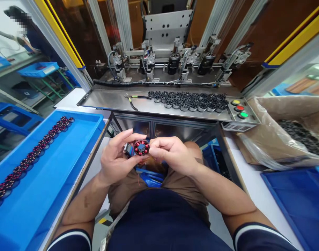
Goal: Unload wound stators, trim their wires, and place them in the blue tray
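A round motor stator with red windings and a dark rim (pixel 141 147) is held up over my lap. My left hand (pixel 119 155) grips it by the rim, thumb below and fingers above. The fingers of my right hand (pixel 172 153) are pinched together at its right edge; whatever fine part lies between them is too small to make out. Rows of similar red-wound stators (pixel 31 157) lie in a blue tray (pixel 67 157) on the left. Beyond my hands, several black and silver rings (pixel 193 101) stand on a metal ledge (pixel 104 99), beside pliers with black handles (pixel 133 103).
A machine with clamps (pixel 173 64) stands behind the ledge. Yellow, red and green buttons (pixel 239 108) sit at the ledge's right end. At right are a plastic-lined box of dark parts (pixel 269 122) and a blue tray (pixel 298 198). Another person (pixel 35 38) is at far left.
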{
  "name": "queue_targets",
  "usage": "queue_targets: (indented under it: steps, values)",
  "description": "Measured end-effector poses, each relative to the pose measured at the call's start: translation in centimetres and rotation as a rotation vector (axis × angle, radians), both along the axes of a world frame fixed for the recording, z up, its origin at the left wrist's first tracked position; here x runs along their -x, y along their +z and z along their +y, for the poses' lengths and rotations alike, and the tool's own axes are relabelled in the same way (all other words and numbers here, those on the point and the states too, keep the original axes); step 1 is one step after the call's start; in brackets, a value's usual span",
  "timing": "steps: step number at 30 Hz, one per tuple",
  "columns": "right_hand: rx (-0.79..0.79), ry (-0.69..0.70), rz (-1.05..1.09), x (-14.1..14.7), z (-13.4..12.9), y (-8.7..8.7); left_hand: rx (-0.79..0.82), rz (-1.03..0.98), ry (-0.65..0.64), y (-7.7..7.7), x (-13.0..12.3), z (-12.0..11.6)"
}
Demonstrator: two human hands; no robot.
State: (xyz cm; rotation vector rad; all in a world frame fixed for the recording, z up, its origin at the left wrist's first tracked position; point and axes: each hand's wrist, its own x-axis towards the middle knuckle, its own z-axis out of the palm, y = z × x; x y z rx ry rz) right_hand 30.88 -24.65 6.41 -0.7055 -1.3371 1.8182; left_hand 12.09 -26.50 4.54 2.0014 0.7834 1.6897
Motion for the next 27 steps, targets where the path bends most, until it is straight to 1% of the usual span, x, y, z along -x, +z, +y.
queue_targets:
  steps: [2,4,5,6,7,8,9,11,12,14,16,19,22,24,25,27]
  values:
    - [-0.012,0.178,0.078,-1.0,1.3,-0.7,0.061,-0.039,-0.055,0.1,-0.1,-0.1]
    - [-0.086,0.445,0.118,-2.2,2.7,-1.7,0.109,-0.079,-0.102,0.2,0.0,-0.2]
    - [-0.122,0.579,0.105,-2.7,3.2,-2.3,0.12,-0.093,-0.109,0.2,0.0,-0.2]
    - [-0.136,0.665,0.074,-3.0,3.5,-2.8,0.116,-0.103,-0.102,0.1,0.1,-0.1]
    - [-0.115,0.674,0.04,-3.0,3.6,-3.4,0.099,-0.106,-0.086,0.0,0.1,-0.1]
    - [-0.061,0.617,0.02,-2.8,3.3,-4.0,0.073,-0.103,-0.062,-0.1,0.2,0.0]
    - [0.016,0.513,0.019,-2.4,2.7,-4.5,0.041,-0.095,-0.037,-0.3,0.2,0.2]
    - [0.176,0.296,0.089,-0.8,1.1,-5.1,-0.014,-0.071,0.005,-0.6,0.1,0.5]
    - [0.239,0.237,0.144,0.0,0.2,-5.2,-0.028,-0.061,0.02,-0.8,0.0,0.6]
    - [0.324,0.193,0.233,1.6,-1.2,-5.1,-0.034,-0.05,0.041,-1.1,-0.2,0.9]
    - [0.377,0.138,0.256,2.6,-2.1,-4.7,-0.019,-0.046,0.053,-1.2,-0.4,1.0]
    - [0.4,0.094,0.217,2.7,-2.6,-4.5,0.03,-0.068,0.056,-1.3,-0.6,1.1]
    - [0.367,0.182,0.161,1.7,-2.3,-4.7,0.129,-0.117,0.025,-1.3,-0.5,1.2]
    - [0.326,0.226,0.111,0.8,-1.6,-4.8,0.195,-0.131,-0.013,-1.4,-0.3,1.1]
    - [0.297,0.212,0.084,0.3,-1.1,-4.7,0.217,-0.133,-0.035,-1.4,-0.2,1.1]
    - [0.218,0.112,0.05,-0.5,-0.1,-4.3,0.247,-0.129,-0.082,-1.4,0.0,0.8]
